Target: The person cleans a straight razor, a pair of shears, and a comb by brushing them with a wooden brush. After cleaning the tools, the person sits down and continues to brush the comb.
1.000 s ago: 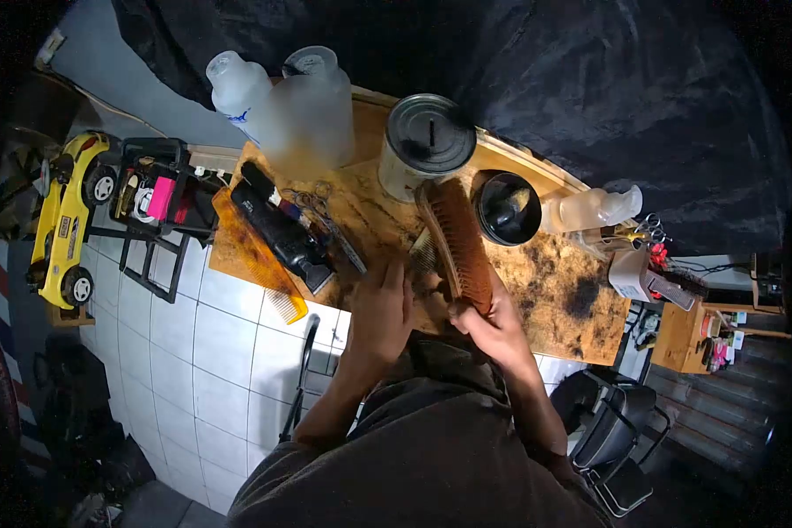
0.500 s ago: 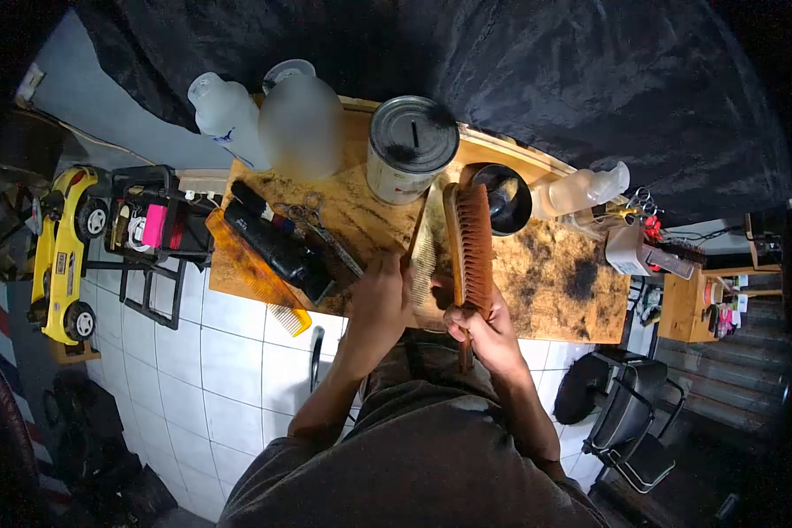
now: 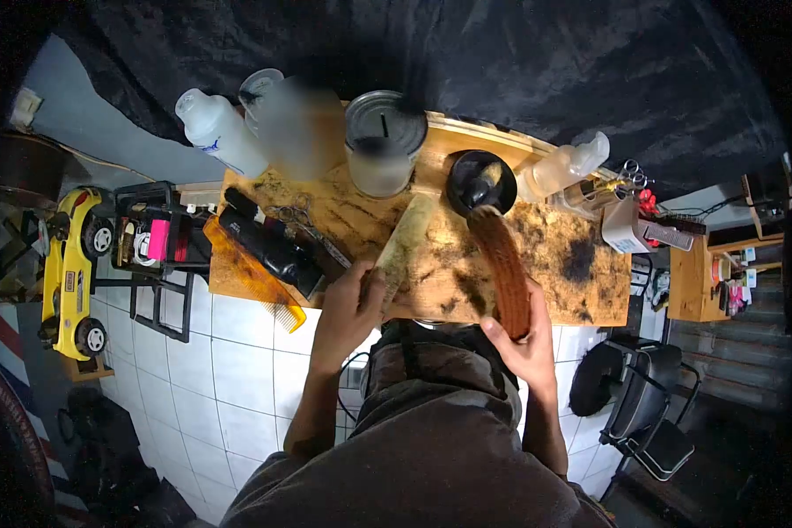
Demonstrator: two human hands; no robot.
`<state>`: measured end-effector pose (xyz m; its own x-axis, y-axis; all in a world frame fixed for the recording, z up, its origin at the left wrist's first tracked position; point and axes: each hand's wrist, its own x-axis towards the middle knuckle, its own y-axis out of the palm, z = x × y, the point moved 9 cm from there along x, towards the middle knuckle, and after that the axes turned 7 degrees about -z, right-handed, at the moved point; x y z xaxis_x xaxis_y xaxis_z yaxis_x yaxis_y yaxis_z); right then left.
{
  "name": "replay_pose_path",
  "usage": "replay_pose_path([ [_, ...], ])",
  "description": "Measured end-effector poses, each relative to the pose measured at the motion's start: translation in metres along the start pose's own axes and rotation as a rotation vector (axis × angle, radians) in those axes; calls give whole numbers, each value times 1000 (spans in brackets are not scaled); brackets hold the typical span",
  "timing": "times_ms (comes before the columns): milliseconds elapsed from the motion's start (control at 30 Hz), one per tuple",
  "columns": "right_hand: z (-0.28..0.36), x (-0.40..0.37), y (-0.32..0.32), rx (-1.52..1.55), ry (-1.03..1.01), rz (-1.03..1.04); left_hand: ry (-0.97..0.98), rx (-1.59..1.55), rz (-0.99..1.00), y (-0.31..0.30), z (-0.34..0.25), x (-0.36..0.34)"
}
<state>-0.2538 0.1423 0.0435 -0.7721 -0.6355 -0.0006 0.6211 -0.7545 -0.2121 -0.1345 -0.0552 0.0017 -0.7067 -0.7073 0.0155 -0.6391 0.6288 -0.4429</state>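
Observation:
My left hand [image 3: 350, 304] is closed around the lower end of a pale comb [image 3: 407, 238], which slants up and away over the wooden table. In my right hand [image 3: 526, 339] is a brush with reddish-brown bristles [image 3: 500, 260]; the fingers wrap its near end. The brush's far end reaches close to a black bowl [image 3: 456, 187] holding a dark-handled brush [image 3: 484, 185]. Beyond the comb stands a round tin [image 3: 385, 132] with a slotted lid. Left of my left hand lie a black hair clipper [image 3: 268, 246], scissors [image 3: 301, 216] and an amber comb [image 3: 251, 273].
Dark hair clippings cover the wooden table [image 3: 546, 295]. White bottles [image 3: 216, 132] stand at the back left, a spray bottle [image 3: 563, 167] at the back right. A small box [image 3: 622, 226] sits at the right edge. A yellow toy car [image 3: 72, 273] is at far left.
My hands have moved apart. The brush has swung right and away from the comb, its bristled side now turned more upward. The comb now shows its broad side.

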Motion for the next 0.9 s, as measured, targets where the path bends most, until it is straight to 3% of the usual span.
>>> replay_pose_path([
  [33, 18, 0, -4, -232, -130, -33, -97, -165, 63, 3, 3, -7],
  [67, 14, -4, -8, -225, -135, -35, -192, -330, 126, 7, 6, -15],
  [167, -10, -21, -12, -234, -46, 84, -242, -339, 149, 17, 2, -34],
  [200, -1, -25, -6, -383, -210, 119, -293, -354, 153, 22, -4, -41],
  [233, -1, -30, -4, -378, -180, 136, -311, -358, 158, 29, -9, -48],
  [333, 1, -41, -15, -327, -208, 170, 116, -171, 199, 48, -38, -59],
  [400, -2, -42, -33, -401, -181, 194, 97, -222, 261, 65, -59, -69],
  [467, -13, -31, -75, -354, -182, 32, -257, -447, 214, 79, -59, -73],
  [500, -36, -27, -100, -318, -173, -51, -230, -420, 233, 87, -61, -78],
  [533, -31, -22, -125, -535, -273, -189, -225, -415, 239, 94, -64, -82],
  [600, -19, -22, -168, -714, -143, -456, -292, -464, 289, 111, -67, -92],
  [633, -16, -26, -177, -654, -95, -460, -254, -413, 276, 117, -65, -95],
  [667, -17, -29, -186, -593, -49, -460, -244, -407, 276, 124, -65, -97],
  [733, -9, -42, -173, -477, -318, -320, -199, -352, 285, 137, -67, -101],
  [767, -27, -50, -164, -369, -130, -167, -195, -392, 310, 147, -67, -104],
  [800, -24, -57, -149, -317, -174, -26, -183, -386, 316, 151, -72, -106],
  [867, -34, -66, -138, -195, -5, 85, -170, -400, 325, 159, -85, -113],
  [900, -31, -67, -146, -184, -183, 0, -135, -347, 279, 155, -96, -115],
])
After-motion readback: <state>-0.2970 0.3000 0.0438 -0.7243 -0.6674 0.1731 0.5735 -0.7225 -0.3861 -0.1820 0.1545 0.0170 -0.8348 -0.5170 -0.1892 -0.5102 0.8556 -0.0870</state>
